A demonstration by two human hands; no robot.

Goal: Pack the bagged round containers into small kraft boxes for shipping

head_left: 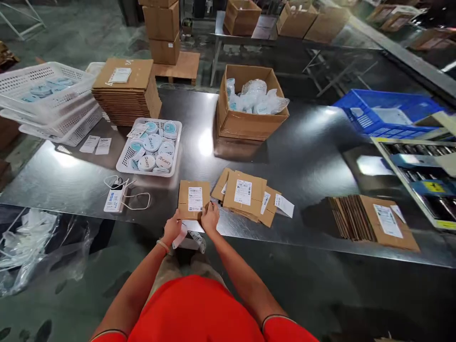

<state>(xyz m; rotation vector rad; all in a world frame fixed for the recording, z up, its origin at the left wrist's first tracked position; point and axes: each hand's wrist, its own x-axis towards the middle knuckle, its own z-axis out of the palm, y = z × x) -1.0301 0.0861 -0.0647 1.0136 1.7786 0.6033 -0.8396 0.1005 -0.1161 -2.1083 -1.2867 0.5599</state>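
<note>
A flat piece of brown cardboard (184, 198) with a white printed label lies at the table's front edge. My left hand (172, 228) holds its lower left corner, fingers closed on it. At the lower right corner my right hand (210, 217) grips the same cardboard. White paper shows just below it, between my hands. Just right of my right hand is a loose pile of flat labelled cardboard pieces (232, 195). A white basket (120, 164) of round white and blue items stands behind, to the left.
A metal table (199, 161) bears an open carton (245, 124) of wrapped items, a tall cardboard stack (123, 102), a white power strip (114, 199) with cables, and more flat cardboard (366, 218) at right. Stacked white baskets (53, 109) stand left, a blue crate (374, 123) right.
</note>
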